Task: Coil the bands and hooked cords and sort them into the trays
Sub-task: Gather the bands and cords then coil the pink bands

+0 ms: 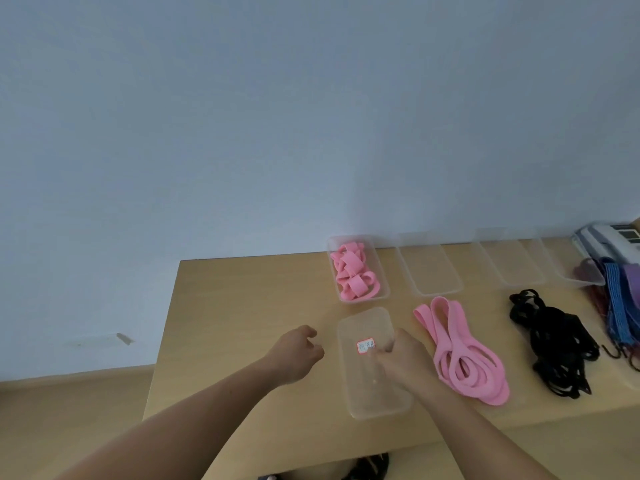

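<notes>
Grip: right hand [403,358] curled on labelled tray [367,396]; left hand [298,351] loosely curled

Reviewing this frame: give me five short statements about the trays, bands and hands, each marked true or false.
1. The back-left tray holds coiled pink bands. True.
2. The loose pink bands lie left of the labelled tray. False: they lie on the table to its right.
3. The left hand holds a black cord. False: it holds nothing and sits left of the labelled tray; the black cords lie untouched further right.
4. The right hand is over the labelled tray's right side. True.
5. The neighbouring clear tray, right of the back-left tray, has nothing in it. True.
</notes>
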Available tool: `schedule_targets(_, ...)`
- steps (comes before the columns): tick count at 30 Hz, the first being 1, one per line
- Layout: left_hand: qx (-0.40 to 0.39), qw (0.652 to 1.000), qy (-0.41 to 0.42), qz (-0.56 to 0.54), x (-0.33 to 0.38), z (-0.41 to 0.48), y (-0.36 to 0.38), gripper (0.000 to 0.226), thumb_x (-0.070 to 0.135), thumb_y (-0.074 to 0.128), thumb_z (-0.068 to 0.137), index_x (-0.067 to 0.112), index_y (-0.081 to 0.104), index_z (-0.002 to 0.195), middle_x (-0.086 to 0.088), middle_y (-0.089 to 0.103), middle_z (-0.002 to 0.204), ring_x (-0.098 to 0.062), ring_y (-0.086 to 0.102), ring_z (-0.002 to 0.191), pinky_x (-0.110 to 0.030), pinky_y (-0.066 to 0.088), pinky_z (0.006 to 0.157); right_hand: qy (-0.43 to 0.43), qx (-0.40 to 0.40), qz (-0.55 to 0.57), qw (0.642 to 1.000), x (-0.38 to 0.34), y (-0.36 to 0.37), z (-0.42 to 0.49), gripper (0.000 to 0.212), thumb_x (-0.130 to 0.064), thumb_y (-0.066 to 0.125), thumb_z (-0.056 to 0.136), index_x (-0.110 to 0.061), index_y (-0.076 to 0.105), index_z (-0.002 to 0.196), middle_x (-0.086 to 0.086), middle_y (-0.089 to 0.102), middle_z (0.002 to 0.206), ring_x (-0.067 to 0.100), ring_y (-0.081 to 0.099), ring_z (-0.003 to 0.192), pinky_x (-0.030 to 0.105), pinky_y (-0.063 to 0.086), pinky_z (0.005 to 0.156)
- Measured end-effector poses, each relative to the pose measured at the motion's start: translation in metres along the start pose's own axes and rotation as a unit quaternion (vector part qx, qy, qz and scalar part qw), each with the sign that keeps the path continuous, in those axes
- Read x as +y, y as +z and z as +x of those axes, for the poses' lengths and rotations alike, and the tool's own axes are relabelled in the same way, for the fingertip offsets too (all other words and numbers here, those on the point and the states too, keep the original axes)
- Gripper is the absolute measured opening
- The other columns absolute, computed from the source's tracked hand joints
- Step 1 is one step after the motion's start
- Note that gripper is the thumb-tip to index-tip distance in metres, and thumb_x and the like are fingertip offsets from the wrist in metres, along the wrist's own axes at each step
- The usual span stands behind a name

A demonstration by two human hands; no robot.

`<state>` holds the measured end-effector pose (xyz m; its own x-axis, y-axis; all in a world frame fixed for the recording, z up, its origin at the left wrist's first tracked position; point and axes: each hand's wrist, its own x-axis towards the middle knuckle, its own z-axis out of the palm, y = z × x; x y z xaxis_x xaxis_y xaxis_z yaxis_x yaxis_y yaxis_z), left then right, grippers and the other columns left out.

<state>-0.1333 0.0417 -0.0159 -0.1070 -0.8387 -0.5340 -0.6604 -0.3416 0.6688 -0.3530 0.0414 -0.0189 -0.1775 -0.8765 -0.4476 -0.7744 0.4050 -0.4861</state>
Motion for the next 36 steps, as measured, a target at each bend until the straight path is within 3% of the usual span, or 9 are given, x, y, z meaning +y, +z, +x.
schedule_targets(3, -0.006, 1.0, -0.01, -0.01, 0.004, 0.002, -0.005, 0.037, 0.027, 0.049, 0.096, 0.009, 0.054, 0.128, -0.009, 0.068, 0.113, -0.025, 0.068, 0.096, -0.029, 0.052, 0.08, -0.035, -0.04, 0.049, 0.997, -0.012, -0.003, 0.0, 0.022, -0.042, 0.065, 0.079, -0.025, 0.052, 0.086, -0.008, 0.065, 0.08, 0.007, 0.061, 0.069, 0.024, 0.044, 0.057)
schedule_targets(5, -0.001, 0.999, -0.007, -0.033, 0.011, 0.004, -0.01, 0.026, 0.027, 0.046, 0.097, 0.009, 0.058, 0.111, -0.008, 0.071, 0.102, -0.023, 0.069, 0.08, -0.024, 0.048, 0.059, -0.073, -0.057, 0.093, 0.991, -0.024, -0.009, 0.003, 0.022, -0.045, 0.065, 0.08, -0.027, 0.055, 0.089, -0.008, 0.067, 0.067, 0.001, 0.058, 0.055, 0.022, 0.041, 0.052)
schedule_targets(7, 0.021, 0.998, 0.003, -0.059, 0.022, 0.009, -0.017, 0.02, 0.023, 0.044, 0.096, 0.009, 0.058, 0.099, -0.005, 0.072, 0.089, -0.019, 0.066, 0.066, -0.02, 0.042, 0.049, -0.106, -0.042, 0.12, 0.986, -0.037, -0.02, 0.011, 0.017, -0.043, 0.063, 0.085, -0.027, 0.056, 0.089, -0.01, 0.065, 0.057, -0.002, 0.052, 0.045, 0.022, 0.039, 0.05)
schedule_targets(10, 0.074, 0.993, 0.024, -0.086, 0.047, 0.024, -0.031, 0.016, 0.021, 0.046, 0.096, 0.011, 0.056, 0.09, -0.001, 0.07, 0.079, -0.015, 0.063, 0.058, -0.02, 0.043, 0.052, -0.122, 0.016, 0.153, 0.981, -0.055, -0.042, 0.035, 0.018, -0.041, 0.062, 0.088, -0.025, 0.054, 0.09, -0.007, 0.064, 0.058, 0.004, 0.054, 0.05, 0.025, 0.038, 0.052)
schedule_targets(13, 0.115, 0.987, 0.035, -0.105, 0.075, 0.048, -0.046, 0.015, 0.021, 0.047, 0.095, 0.012, 0.056, 0.087, -0.003, 0.069, 0.078, -0.013, 0.06, 0.054, -0.015, 0.041, 0.044, -0.122, 0.068, 0.123, 0.983, -0.069, -0.066, 0.064, 0.02, -0.044, 0.063, 0.087, -0.027, 0.053, 0.09, -0.006, 0.066, 0.079, 0.011, 0.06, 0.068, 0.028, 0.04, 0.055)
schedule_targets(18, 0.167, 0.981, 0.021, -0.098, 0.098, 0.087, -0.052, 0.015, 0.023, 0.05, 0.096, 0.011, 0.055, 0.087, -0.005, 0.066, 0.079, -0.019, 0.055, 0.062, -0.027, 0.043, 0.058, -0.151, 0.056, 0.065, 0.985, -0.088, -0.086, 0.112, 0.029, -0.045, 0.059, 0.09, -0.019, 0.053, 0.099, -0.005, 0.062, 0.088, 0.021, 0.059, 0.081, 0.031, 0.038, 0.061)
schedule_targets(20, 0.187, 0.978, 0.004, -0.087, 0.098, 0.099, -0.049, 0.016, 0.022, 0.049, 0.097, 0.011, 0.056, 0.088, 0.001, 0.058, 0.072, -0.016, 0.047, 0.059, -0.028, 0.038, 0.056, -0.156, 0.048, 0.047, 0.985, -0.095, -0.081, 0.127, 0.03, -0.044, 0.058, 0.091, -0.016, 0.051, 0.1, -0.001, 0.063, 0.09, 0.024, 0.059, 0.083, 0.032, 0.038, 0.063)
schedule_targets(29, 0.212, 0.974, -0.054, -0.065, 0.086, 0.129, -0.025, 0.023, 0.024, 0.048, 0.099, 0.006, 0.063, 0.103, -0.009, 0.063, 0.083, -0.02, 0.047, 0.069, -0.027, 0.038, 0.061, -0.146, 0.03, 0.03, 0.988, -0.084, -0.06, 0.158, 0.031, -0.045, 0.056, 0.092, -0.015, 0.048, 0.093, -0.004, 0.053, 0.078, 0.029, 0.06, 0.08, 0.035, 0.044, 0.063)
schedule_targets(36, 0.228, 0.969, -0.05, -0.083, 0.085, 0.135, -0.019, 0.022, 0.023, 0.046, 0.101, 0.007, 0.062, 0.102, -0.004, 0.062, 0.079, -0.018, 0.051, 0.067, -0.026, 0.038, 0.055, -0.141, 0.034, 0.043, 0.988, -0.08, -0.055, 0.165, 0.035, -0.049, 0.053, 0.093, -0.014, 0.052, 0.094, -0.008, 0.051, 0.077, 0.025, 0.059, 0.079, 0.034, 0.044, 0.064)
